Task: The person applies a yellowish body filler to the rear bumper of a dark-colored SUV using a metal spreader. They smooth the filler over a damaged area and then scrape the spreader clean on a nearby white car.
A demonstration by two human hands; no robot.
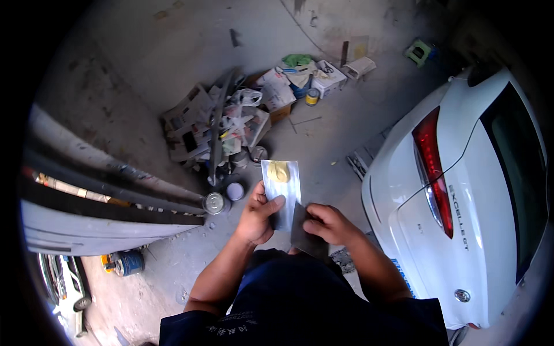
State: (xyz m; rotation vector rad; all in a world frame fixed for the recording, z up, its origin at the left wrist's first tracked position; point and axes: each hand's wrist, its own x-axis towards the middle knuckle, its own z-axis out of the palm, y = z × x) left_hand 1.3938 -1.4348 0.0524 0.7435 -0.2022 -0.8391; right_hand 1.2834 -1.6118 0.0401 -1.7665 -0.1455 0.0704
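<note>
A pale, shiny rectangular plate (292, 196) is gripped along its left side by my left hand (255, 219), the thumb lying on its face. Near the plate's far end sits a dab of yellowish paste (278, 172). My right hand (330, 225) is closed on a dark flat scraper (303, 235), thumb and fingers on its right side. The scraper's edge overlaps or meets the plate's near right part; whether they touch I cannot tell. Both tools are in front of my body.
To my right stands a white car (398, 202) with a red tail light. Ahead are a heap of cardboard and bags (231, 121), a white box (329, 78), a yellow can (312, 97) and a green stool (419, 53). Tins (214, 203) stand beside a post at left, near a blue bucket (128, 263).
</note>
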